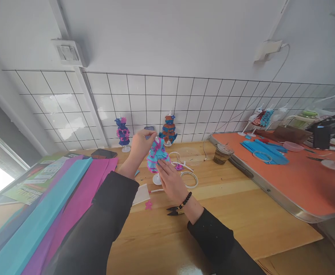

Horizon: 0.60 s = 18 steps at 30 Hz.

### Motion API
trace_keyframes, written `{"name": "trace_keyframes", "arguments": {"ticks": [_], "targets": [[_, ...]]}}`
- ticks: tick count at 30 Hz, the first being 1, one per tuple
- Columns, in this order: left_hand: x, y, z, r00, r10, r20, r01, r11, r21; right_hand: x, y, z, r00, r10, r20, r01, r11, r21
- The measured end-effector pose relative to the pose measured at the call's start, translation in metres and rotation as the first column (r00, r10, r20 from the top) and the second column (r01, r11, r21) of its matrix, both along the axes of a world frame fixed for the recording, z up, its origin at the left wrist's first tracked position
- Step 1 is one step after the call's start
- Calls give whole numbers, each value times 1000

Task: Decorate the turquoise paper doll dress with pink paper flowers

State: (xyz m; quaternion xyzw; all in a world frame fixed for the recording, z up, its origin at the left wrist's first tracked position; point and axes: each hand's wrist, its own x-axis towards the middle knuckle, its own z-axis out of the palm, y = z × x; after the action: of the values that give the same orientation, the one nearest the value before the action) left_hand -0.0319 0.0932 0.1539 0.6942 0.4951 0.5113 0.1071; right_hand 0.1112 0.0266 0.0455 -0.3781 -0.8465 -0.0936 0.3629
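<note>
A small ruffled dress [157, 152] in turquoise, pink and purple stands upright on a white stand [157, 179] at the middle of the wooden table. At its top, my left hand [143, 143] pinches with thumb and forefinger; what is between the fingertips is too small to make out. My right hand [171, 180], a black bead bracelet [185, 200] at its wrist, lies with stretched fingers against the lower right of the skirt. Black snips [174, 211] and a pink flower-shaped piece [148, 205] rest on the table in front of the stand.
Two more dressed stands [123, 133] [169, 130] are by the tiled wall. Coloured sheets [78, 191] cover the left side. A lidded jar [223, 153], a white ring [189, 180] and an orange-topped table [284, 175] with blue fabric [264, 151] lie rightward. A blurred hand is at the right edge.
</note>
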Motion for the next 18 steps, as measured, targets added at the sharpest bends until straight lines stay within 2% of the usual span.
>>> {"name": "trace_keyframes", "arguments": {"ticks": [4, 9, 13, 15, 18], "targets": [[1, 0, 0, 1000, 5, -1, -5, 1000, -6, 1, -1, 9, 996, -39, -75, 39, 999, -1], [2, 0, 0, 1000, -3, 13, 3, 1000, -6, -6, 2, 14, 994, -94, -57, 94, 996, -6], [0, 0, 0, 1000, -17, 6, 17, 1000, -21, -4, 5, 17, 988, -61, -144, 59, 998, -20], [-1, 0, 0, 1000, -18, -2, 18, 999, -36, 3, 11, 27, 957, -66, -283, 61, 998, -27], [-2, 2, 0, 1000, -14, -17, 14, 999, -41, 13, 30, 56, 891, -105, -443, 91, 994, -54]]}}
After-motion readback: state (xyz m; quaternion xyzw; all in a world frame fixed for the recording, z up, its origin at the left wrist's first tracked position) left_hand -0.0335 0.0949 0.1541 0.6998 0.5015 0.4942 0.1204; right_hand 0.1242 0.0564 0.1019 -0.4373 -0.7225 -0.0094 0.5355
